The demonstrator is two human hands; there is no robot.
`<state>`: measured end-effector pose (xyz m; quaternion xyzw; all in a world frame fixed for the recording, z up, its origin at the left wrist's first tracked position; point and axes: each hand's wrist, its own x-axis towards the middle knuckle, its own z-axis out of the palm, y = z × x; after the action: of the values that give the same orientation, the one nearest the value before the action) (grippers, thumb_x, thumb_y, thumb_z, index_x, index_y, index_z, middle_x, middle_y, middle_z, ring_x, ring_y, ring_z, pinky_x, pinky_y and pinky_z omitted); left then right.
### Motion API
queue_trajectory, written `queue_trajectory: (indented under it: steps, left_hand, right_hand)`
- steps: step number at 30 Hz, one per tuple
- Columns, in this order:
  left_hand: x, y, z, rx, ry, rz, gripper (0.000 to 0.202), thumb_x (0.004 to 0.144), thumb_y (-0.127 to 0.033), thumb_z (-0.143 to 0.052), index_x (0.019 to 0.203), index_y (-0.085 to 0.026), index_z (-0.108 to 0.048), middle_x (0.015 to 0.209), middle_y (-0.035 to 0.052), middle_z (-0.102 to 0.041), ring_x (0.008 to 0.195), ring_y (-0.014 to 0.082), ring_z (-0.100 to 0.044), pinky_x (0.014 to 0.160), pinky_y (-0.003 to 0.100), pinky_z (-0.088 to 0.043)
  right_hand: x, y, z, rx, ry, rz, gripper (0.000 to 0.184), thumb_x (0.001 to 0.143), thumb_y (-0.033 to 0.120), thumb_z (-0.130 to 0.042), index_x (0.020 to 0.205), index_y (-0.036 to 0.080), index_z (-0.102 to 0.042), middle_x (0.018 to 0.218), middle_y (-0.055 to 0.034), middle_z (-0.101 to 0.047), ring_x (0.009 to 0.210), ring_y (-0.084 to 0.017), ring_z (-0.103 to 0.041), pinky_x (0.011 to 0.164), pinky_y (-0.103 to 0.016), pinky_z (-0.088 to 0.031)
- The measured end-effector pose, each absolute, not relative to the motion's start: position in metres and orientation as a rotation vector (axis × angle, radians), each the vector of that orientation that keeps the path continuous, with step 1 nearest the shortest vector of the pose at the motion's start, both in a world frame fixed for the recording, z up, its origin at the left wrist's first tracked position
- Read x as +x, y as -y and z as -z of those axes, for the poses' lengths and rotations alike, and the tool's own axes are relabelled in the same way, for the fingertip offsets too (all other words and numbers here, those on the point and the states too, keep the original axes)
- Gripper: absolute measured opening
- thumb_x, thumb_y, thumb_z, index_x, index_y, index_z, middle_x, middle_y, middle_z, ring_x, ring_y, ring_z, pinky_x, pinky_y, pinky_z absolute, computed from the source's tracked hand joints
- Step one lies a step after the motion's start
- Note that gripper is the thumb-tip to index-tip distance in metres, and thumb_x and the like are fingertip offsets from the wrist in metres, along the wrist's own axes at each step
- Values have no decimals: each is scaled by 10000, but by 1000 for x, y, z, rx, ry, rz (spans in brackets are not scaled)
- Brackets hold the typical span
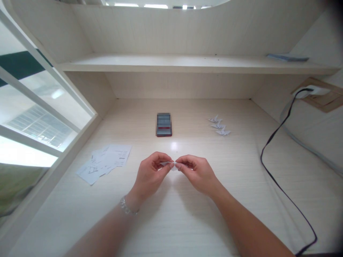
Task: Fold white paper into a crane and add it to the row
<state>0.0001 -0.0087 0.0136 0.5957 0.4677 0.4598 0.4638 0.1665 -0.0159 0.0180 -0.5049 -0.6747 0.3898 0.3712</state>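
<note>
Both hands meet above the middle of the pale wooden desk [187, 221]. My left hand [150, 175] and my right hand [197, 173] each pinch one end of a small folded white paper piece [169, 164], fingers curled tight around it. A bracelet sits on my left wrist. Three folded white paper figures [219, 126] lie in a short row at the far right of the desk. A loose pile of white paper slips [104, 162] lies to the left of my hands.
A phone [163, 124] lies flat at the back centre. A black cable [278, 167] runs from a wall socket [311, 92] down the right side. A shelf [187, 63] overhangs the desk, with a flat blue-grey item [287, 57] on it. A window is at left.
</note>
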Motion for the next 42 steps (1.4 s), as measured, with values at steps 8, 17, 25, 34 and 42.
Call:
queue_trajectory:
  steps: [8, 17, 25, 34, 42]
  left_hand:
    - [0, 10, -17, 1446, -1151, -1124, 151, 704, -243, -662, 802, -151, -593, 782, 51, -650, 731, 155, -624, 661, 263, -521]
    - [1, 10, -13, 1362, -1120, -1110, 205, 681, -233, -689, 834, -150, -580, 818, 58, -652, 777, 171, -635, 690, 280, -527]
    - [0, 4, -12, 1202, -1045, -1038, 237, 676, -229, -692, 860, -131, -579, 787, 60, -668, 701, 161, -636, 636, 286, -533]
    - [-1, 2, -13, 1128, -1020, -1002, 262, 663, -238, -693, 873, -128, -582, 753, 55, -676, 696, 166, -644, 631, 301, -549]
    - [0, 3, -14, 1150, -1059, -1000, 239, 684, -244, -679, 874, -134, -587, 743, 42, -667, 675, 148, -630, 629, 288, -542]
  right_hand:
    - [169, 16, -19, -1290, 1702, -1090, 146, 814, 269, -528, 799, 191, -651, 719, -10, -654, 673, -136, -583, 613, -245, -431]
    - [167, 16, -19, -1277, 1633, -1111, 152, 792, 310, -561, 779, 177, -634, 729, -21, -644, 676, -135, -568, 626, -249, -435]
    - [167, 10, -10, -1208, 1385, -1448, 158, 754, 299, -583, 734, 145, -610, 668, -16, -588, 612, -116, -541, 581, -245, -455]
    - [166, 8, -8, -1162, 1189, -1645, 209, 692, 345, -642, 721, 139, -629, 679, -17, -584, 613, -106, -542, 615, -263, -495]
    - [166, 8, -7, -1187, 1221, -1597, 195, 711, 323, -627, 746, 132, -640, 681, -25, -600, 604, -107, -546, 614, -262, -488]
